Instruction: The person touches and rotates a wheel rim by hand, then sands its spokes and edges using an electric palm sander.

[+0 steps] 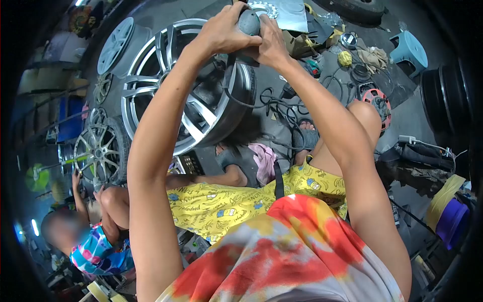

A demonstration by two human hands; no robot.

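Observation:
Both of my hands are raised at the top of the head view over a large silver alloy wheel rim (pixel 204 118). Between them is a corded power tool (pixel 248 23) with a rounded, worn grey-green end; its working side is hidden. My left hand (pixel 224 29) curls around its left side, thumb across the front. On the other side, my right hand (pixel 272 44) grips it with bent fingers. A black cord (pixel 244 104) hangs from the tool and runs into a tangle on the floor right of the rim.
Another rim (pixel 114 46) leans at the upper left. At left, a person (pixel 103 251) sits by a spoked wheel (pixel 100 153). A blue stool (pixel 408 53), a red cable reel (pixel 378 108) and a yellow tape roll (pixel 345 59) lie right. A pink cloth (pixel 263 162) is near my feet.

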